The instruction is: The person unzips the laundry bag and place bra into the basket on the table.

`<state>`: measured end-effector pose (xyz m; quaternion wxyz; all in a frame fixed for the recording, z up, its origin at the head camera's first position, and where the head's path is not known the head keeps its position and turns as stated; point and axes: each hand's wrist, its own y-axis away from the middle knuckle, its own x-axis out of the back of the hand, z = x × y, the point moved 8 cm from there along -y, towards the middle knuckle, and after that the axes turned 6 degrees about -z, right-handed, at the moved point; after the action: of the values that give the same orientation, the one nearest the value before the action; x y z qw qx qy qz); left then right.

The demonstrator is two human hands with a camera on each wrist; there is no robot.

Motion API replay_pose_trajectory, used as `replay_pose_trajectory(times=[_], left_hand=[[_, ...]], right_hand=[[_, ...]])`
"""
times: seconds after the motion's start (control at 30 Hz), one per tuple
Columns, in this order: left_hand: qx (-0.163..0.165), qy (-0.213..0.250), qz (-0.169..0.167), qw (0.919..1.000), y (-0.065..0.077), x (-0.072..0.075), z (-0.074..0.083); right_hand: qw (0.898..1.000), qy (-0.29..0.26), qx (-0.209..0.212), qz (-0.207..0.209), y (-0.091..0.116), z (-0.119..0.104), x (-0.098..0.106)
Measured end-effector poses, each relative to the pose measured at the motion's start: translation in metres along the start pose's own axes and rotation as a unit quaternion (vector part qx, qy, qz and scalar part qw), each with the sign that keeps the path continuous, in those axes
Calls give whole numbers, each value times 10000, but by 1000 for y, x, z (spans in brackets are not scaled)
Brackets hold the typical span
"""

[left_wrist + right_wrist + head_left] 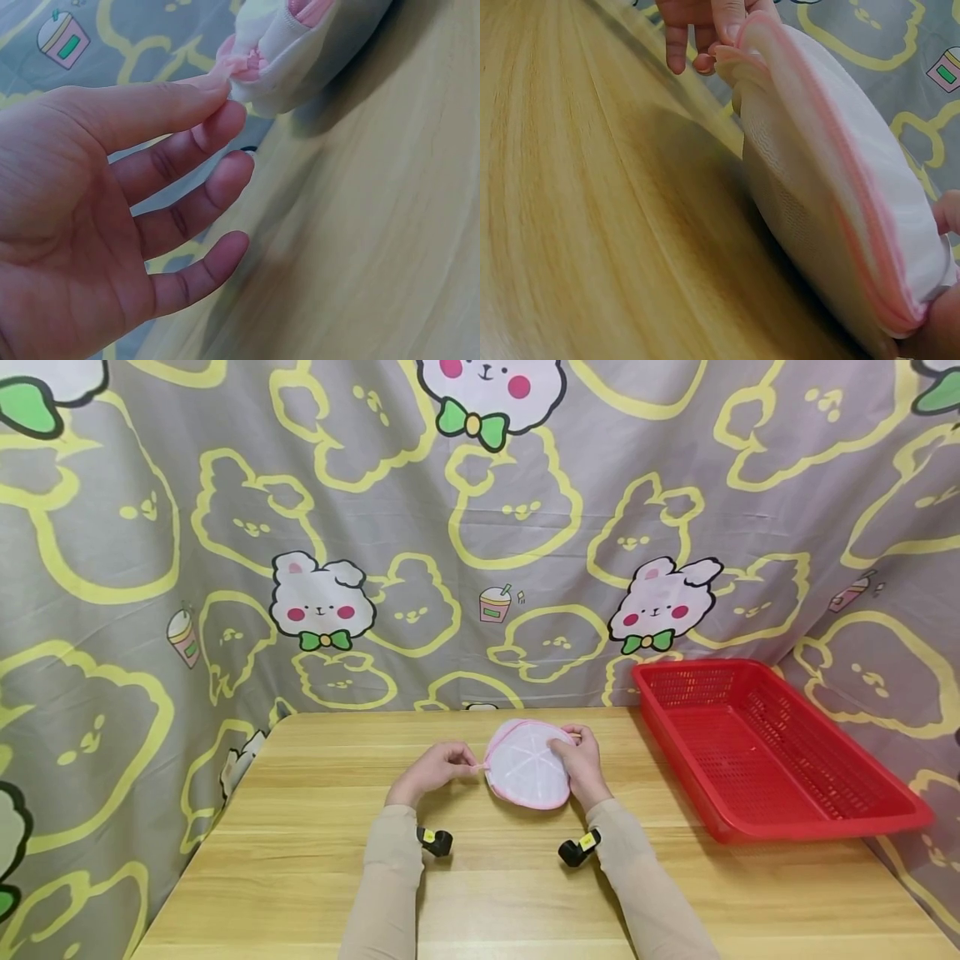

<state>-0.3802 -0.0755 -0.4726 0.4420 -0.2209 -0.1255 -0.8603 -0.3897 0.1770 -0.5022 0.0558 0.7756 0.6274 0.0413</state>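
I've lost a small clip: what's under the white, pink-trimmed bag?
Beneath the white bag, the right wrist view shows wooden table with a shadow on it. The bag hides the table directly behind it, so anything there can't be seen.

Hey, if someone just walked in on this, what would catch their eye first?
Probably the big red basket at the right side of the table. Next, the white, pink-edged pouch further left: the right hand grips one edge, while the left hand pinches a pink tab opposite. Behind hangs a grey curtain with yellow outlines and white rabbit faces.
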Motion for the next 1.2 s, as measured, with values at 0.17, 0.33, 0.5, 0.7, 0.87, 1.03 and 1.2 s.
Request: replay_pose_trajectory(times=[0.17, 0.33, 0.5, 0.7, 0.87, 1.03, 1.2], left_hand=[[33, 16, -73, 10000, -1, -4, -1], [101, -61, 127, 9998, -1, -2, -1], [222, -198, 568, 9979, -1, 6, -3], [417, -344, 1064, 9929, 0, 13, -3], [461, -416, 1220, 9906, 1, 14, -2], [567, -351, 1316, 9891, 1, 14, -4], [586, -336, 1397, 9879, 1, 16, -5]], right_hand=[[10000, 3, 21, 33, 1, -1, 0], [10000, -30, 39, 46, 3, -2, 0], [9999, -68, 93, 41, 2, -2, 2], [9998, -63, 180, 47, 2, -3, 2], [9998, -2, 178, 2, 1, -4, 2], [9998, 68, 181, -57, 1, -6, 1], [9991, 295, 288, -94, 3, -10, 1]])
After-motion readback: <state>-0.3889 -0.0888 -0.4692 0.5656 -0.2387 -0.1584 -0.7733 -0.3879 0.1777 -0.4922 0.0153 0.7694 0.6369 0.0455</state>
